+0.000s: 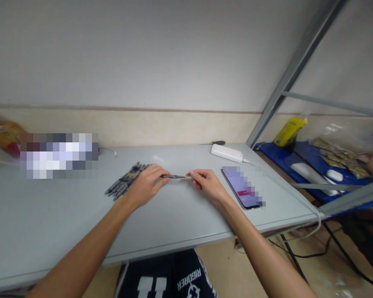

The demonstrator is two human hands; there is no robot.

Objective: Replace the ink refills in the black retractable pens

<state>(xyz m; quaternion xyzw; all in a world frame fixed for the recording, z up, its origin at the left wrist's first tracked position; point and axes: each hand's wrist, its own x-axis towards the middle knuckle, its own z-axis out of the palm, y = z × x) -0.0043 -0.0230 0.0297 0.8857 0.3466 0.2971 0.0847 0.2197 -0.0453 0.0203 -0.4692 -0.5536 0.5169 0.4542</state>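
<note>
Over the middle of the table, a slim dark grey pen (175, 176) stretches level between my two hands. My left hand (147, 182) has its thumb and fingers closed on the pen's left part. The fingertips of my right hand (205, 181) pinch its thin right end, where a small tan bit and a pale, narrow length show. Exactly what that end is, a refill or a tip, is too small to tell. Just left of my left hand lies a pile of several similar grey and black pens (121, 184), partly covered by that hand.
A phone (242, 188) with a lit screen lies right of my right hand. Behind it are a white power strip (226, 153) with a cable and a screwdriver (218, 142). A metal frame (279, 97) borders the table's right side, with a yellow packet (289, 131) beyond.
</note>
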